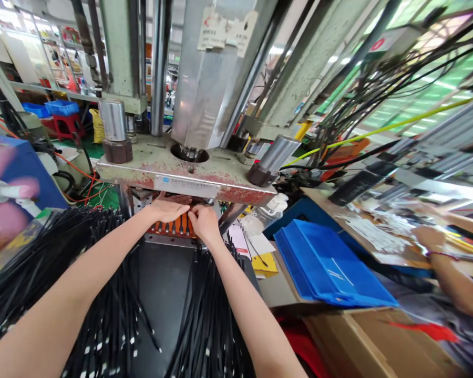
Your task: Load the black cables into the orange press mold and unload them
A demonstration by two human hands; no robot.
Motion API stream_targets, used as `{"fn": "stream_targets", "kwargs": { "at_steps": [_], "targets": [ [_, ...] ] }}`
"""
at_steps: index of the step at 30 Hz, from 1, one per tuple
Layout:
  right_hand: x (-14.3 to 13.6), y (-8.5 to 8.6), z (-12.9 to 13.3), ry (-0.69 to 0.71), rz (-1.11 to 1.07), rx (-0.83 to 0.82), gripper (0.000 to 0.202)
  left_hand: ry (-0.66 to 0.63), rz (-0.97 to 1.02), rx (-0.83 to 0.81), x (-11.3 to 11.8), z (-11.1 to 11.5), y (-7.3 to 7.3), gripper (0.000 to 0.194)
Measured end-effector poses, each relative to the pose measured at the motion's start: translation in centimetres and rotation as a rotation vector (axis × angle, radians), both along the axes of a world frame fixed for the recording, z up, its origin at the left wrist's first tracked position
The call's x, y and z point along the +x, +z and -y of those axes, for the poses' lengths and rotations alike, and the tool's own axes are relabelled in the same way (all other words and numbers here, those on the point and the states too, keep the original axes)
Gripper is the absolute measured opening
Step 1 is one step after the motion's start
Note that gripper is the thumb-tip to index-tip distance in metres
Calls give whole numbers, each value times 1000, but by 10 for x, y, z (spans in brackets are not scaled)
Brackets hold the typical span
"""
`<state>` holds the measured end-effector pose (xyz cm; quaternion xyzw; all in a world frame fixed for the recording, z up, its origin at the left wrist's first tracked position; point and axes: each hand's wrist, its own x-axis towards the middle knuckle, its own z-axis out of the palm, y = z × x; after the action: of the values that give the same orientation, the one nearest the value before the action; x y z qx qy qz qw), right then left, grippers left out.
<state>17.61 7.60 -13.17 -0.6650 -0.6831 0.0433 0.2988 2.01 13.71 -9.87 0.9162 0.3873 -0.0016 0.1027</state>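
Head view: both hands work low in a press, just below the front edge of its heavy, paint-worn plate (150, 160). The left hand (167, 209) reaches in with its fingers stretched out flat toward the right, above an orange fixture (184, 220). The right hand (205, 223) is just beside it, its fingers curled and thumb drawn in close to the left fingertips; whether it grips anything between them cannot be told. The orange fixture sits under the plate at the far end of a dark worktop (165, 286), and a row of black connector ends (173, 228) lies side by side along its front.

Long black cables spread on both sides of the worktop: a wide, thick bundle (51, 257) under and left of the left forearm, and a narrower bundle (208, 315) along the right forearm. Many of their near ends are pale.

To the right of the press are a white-capped bottle (276, 205), a blue bin (327, 262) and, nearer, an open cardboard box (362, 336). Farther right, a co-worker's hand (429, 238) is by white strips (374, 233) on another table. A blurred pink fan (11, 189) stands at the far left.
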Motion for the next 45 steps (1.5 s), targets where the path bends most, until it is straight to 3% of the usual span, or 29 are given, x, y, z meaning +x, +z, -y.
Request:
{"fn": "stream_targets", "kwargs": {
  "at_steps": [3, 5, 9, 12, 14, 16, 18, 21, 23, 26, 28, 32, 37, 41, 43, 45],
  "targets": [
    [0, -1, 11, 27, -9, -14, 10, 44, 62, 39, 13, -18, -6, 54],
    [-2, 0, 4, -31, -30, -49, 13, 59, 88, 49, 22, -26, -7, 53],
    [-3, 0, -11, -69, -22, -60, 20, 99, 90, 60, 30, -22, -5, 53],
    [10, -10, 7, 52, -53, 81, 23, 37, 101, 77, 13, 7, -6, 52],
    [28, -22, 35, 32, -34, 150, 29, -57, 160, 138, -11, 39, -8, 51],
    [48, -34, 68, -47, 154, 17, 32, -55, 234, 225, -45, 76, -11, 46],
    [61, -43, 98, -191, 401, -247, 38, 129, 215, 285, -87, 106, -12, 43],
    [67, -53, 121, -221, 562, -507, 41, 600, 15, 372, -149, 125, -16, 55],
    [66, -57, 122, -137, 515, -525, 35, 817, -90, 286, -179, 122, -22, 60],
    [69, -58, 117, -106, 354, -481, 28, 912, -95, 75, -198, 111, -32, 53],
    [72, -54, 116, -154, 219, -393, 28, 913, -70, 30, -198, 106, -35, 48],
    [73, -37, 123, -177, -132, -187, 27, 984, -191, 87, -188, 100, -32, 73],
    [53, -13, 135, 180, -537, -246, 43, 928, -197, 54, -179, 102, -26, 55],
    [25, 6, 147, 366, -540, -310, 26, 951, -87, 341, -165, 113, -12, 48],
    [9, 15, 151, 409, -464, -285, 18, 839, 90, 396, -153, 118, 1, 40],
    [-5, 22, 154, 464, -420, -252, 16, 652, 396, 306, -134, 122, 17, 34]
  ]
}}
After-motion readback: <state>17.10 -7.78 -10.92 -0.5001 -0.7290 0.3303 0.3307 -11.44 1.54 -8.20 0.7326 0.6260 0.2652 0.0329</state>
